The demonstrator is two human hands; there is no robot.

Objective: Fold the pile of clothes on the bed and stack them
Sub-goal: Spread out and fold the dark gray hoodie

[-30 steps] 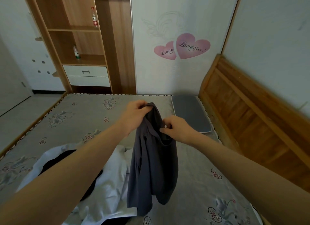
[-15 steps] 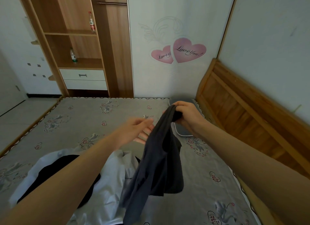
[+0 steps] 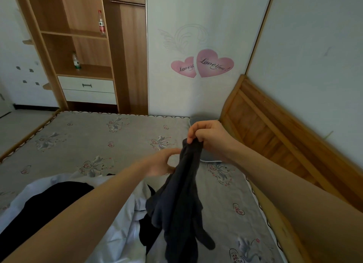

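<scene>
The dark grey garment hung lengthwise from the right hand, which pinched its top at centre frame, while the left hand, fingers loosely curled and holding nothing, sat just left of it above the bed.

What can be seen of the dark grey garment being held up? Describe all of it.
The dark grey garment is a thin, soft-looking fabric, bunched and crumpled rather than spread. The right hand grips its top end, and it hangs down loosely above the bed, its lower folds dangling in front of the white and black clothes pile. The left hand reaches its upper part; whether it grips is unclear. Its type cannot be told.
</scene>
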